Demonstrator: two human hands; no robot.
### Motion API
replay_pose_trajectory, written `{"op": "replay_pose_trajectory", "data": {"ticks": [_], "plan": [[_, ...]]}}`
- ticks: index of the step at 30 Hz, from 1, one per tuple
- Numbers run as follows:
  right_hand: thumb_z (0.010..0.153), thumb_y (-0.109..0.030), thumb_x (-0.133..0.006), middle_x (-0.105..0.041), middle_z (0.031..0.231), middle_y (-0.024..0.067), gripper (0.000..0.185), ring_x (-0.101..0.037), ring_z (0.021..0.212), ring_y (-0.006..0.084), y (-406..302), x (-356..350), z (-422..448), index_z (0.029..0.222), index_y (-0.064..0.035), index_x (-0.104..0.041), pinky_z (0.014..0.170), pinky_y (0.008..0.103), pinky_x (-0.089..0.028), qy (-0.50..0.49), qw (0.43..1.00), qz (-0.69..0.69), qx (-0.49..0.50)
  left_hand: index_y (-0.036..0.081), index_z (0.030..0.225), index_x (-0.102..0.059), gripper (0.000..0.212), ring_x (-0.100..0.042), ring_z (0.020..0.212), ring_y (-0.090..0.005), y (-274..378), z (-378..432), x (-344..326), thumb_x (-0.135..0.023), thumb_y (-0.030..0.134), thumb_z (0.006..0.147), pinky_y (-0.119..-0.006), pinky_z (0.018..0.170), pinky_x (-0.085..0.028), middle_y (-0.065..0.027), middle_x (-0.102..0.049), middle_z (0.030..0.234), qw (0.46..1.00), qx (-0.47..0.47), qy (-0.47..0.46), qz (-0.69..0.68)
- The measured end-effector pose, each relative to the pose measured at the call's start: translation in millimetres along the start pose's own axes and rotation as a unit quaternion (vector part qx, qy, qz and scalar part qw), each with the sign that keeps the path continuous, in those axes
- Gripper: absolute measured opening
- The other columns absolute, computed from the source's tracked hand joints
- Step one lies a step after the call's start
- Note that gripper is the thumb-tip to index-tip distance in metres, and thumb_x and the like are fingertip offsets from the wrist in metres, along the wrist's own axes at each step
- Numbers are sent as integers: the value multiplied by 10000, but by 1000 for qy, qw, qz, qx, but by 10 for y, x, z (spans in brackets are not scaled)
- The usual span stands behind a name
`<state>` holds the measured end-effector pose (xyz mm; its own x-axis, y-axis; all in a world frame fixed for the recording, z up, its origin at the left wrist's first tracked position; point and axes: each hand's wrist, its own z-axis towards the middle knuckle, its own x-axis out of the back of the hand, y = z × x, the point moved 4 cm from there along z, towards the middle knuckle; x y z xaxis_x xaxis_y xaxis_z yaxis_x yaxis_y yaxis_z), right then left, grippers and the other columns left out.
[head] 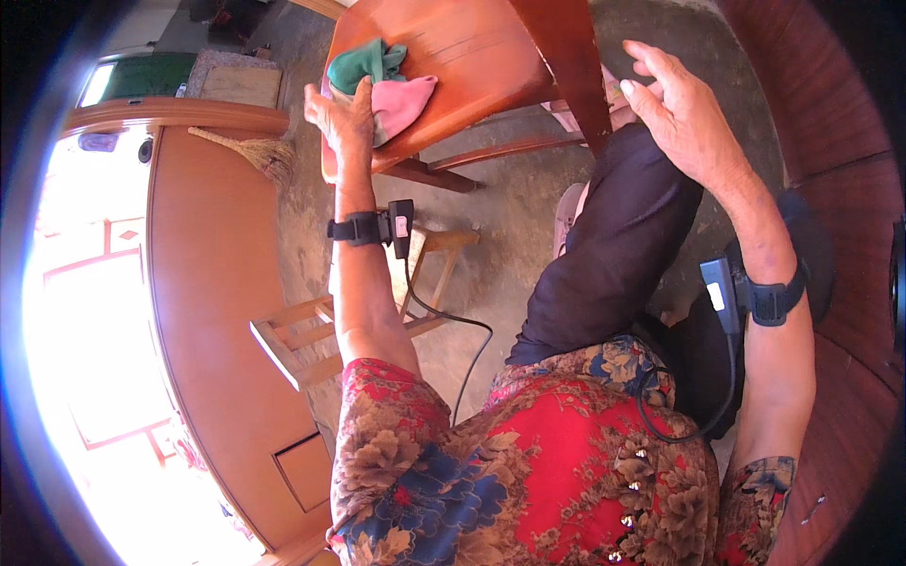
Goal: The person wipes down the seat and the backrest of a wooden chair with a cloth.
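Note:
A green cloth item (362, 64) and a pink one (405, 102), which look like small garments such as socks, lie bunched together on the seat of a reddish wooden chair (467, 53). A paler piece of cloth shows partly beneath them. My left hand (345, 120) is at the near edge of this bundle, thumb and fingers spread; whether it touches the cloth cannot be told. Over my dark-trousered knee, to the right of the chair, is my right hand (676, 113), its fingers loosely bent and apart, holding nothing.
A small wooden stool (304, 339) stands below my left forearm. A straw broom (265, 156) leans by the wooden door panel (219, 233) at left. Dark red wooden furniture (835, 127) curves along the right. Cables run from the devices strapped to both forearms.

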<state>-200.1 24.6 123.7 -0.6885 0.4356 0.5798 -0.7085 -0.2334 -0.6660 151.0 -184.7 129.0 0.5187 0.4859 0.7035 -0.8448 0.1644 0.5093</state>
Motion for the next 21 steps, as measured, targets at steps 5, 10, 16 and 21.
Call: {"op": "replay_pose_trajectory", "data": {"ticks": [5,10,16,21], "plan": [[909,-239,-557,-594,1102,210,408,-605,973,381,-82,75,-84,1247,-20,-489,850,417,-489,-26,999,-31,4,170,1415,-365,803,-223,1335,-471,230,-39,139,-657,553,771,-532,1068,-266,-301,-260,1436,987,-118,14,104],[911,-225,-554,-577,1137,196,408,-598,982,377,-236,66,-111,1255,-16,-485,854,414,-487,-67,998,-18,-6,-37,1387,-351,898,-472,1220,-343,93,107,-102,-678,527,769,-366,1034,-352,-271,-476,1312,966,-85,-236,-66],[915,-218,-546,-574,1132,186,380,-587,1003,366,-264,-30,-75,1228,-6,-508,867,413,-480,-93,995,-7,35,41,1334,-456,634,-473,1191,-320,973,-155,-658,-648,383,836,-384,964,-422,-222,-478,1293,925,-228,-285,-110],[911,-215,-555,-586,1086,168,336,-597,966,356,-208,-39,-62,1180,-15,-534,842,413,-486,-67,997,-24,40,146,1266,-543,480,-491,1178,-386,1639,-785,-422,-611,350,837,-431,969,-422,-185,-461,1344,867,-400,-285,-91]]}}
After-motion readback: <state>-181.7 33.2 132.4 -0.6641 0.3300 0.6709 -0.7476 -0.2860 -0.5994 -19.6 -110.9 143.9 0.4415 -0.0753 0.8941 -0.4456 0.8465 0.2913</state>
